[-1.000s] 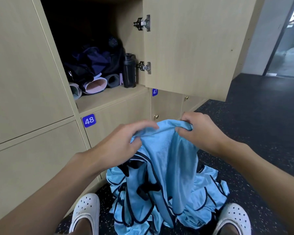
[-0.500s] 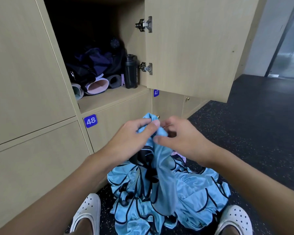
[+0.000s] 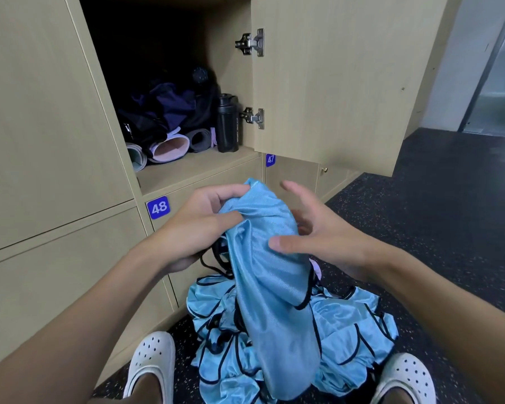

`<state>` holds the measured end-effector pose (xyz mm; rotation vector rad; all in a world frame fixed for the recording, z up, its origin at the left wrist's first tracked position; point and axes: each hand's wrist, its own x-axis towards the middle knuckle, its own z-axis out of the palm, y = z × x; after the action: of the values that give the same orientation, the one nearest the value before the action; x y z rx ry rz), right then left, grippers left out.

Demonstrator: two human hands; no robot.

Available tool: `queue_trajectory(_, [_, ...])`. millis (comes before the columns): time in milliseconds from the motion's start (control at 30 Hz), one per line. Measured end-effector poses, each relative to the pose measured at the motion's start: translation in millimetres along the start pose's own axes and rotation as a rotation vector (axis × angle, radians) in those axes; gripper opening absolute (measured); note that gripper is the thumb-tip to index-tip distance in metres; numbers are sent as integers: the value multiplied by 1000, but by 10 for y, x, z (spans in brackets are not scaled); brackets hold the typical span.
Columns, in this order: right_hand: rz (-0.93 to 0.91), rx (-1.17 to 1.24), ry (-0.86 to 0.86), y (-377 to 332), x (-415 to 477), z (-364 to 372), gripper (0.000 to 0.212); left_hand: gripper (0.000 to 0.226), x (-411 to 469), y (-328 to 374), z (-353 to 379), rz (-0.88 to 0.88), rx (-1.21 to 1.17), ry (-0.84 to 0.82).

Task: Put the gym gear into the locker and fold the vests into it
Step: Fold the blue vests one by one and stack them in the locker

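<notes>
Your left grip is clamped on the top of one vest, with the fingers curled over the bunched edge and the thumb pressed across its front. Your right grip is apart. Its fingers are spread and the thumb is only laid on the cloth, pinching nothing.

The vest hangs between your grips, just below the open locker. Its tail trails into the pile on the floor between your feet.

I would close the right grip on the top edge level with the left, then draw the two apart until the cloth hangs flat. Lift it clear of the pile first, since the looped trim by your left palm could probably drag a second vest along. Pinch on the trim, as the fabric looks slick enough to slide.

The vest is light blue, thin and shiny with black piping, and it is twisted into a narrow hang. The bare shelf in front of the mats and bottle looks like the spot for it.
</notes>
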<state>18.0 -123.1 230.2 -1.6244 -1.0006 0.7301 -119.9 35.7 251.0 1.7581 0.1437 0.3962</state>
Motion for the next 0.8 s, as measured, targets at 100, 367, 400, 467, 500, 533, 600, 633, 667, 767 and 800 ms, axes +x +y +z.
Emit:
queue_trajectory(100, [8, 53, -47, -16, -28, 24, 88, 37, 17, 47, 12, -53, -88, 51])
queue_trajectory(367, [-131, 326, 395, -79, 39, 28, 72, 116, -16, -77, 280, -311, -284, 185])
queue_trajectory(400, [-150, 345, 440, -94, 36, 16, 69, 125, -30, -94, 321, -327, -270, 177])
queue_trajectory(467, [-146, 350, 479, -99, 33, -1, 68, 132, -36, -119, 393, -312, -246, 179])
queue_trajectory(500, [-130, 345, 481, -95, 28, -2, 70, 130, -35, -131, 412, -295, -255, 190])
queue_trajectory(533, [-112, 337, 473, -92, 21, -3, 73, 126, -39, -131, 434, -272, -280, 213])
queue_trajectory(600, [-72, 326, 407, -65, 18, -13, 83, 116, -41, -134, 456, -226, -340, 277])
queue_trajectory(633, [-58, 325, 356, -46, 16, -17, 91, 113, -37, -124, 464, -199, -361, 311])
queue_trajectory(667, [-53, 325, 302, -31, 11, -16, 100, 111, -23, -112, 465, -173, -371, 354])
queue_trajectory(767, [-82, 285, 165, 25, -1, 9, 119, 104, 31, -88, 427, -111, -387, 494])
queue_trajectory(800, [-102, 261, 137, 47, -1, 30, 120, 101, 42, -90, 417, -96, -388, 528])
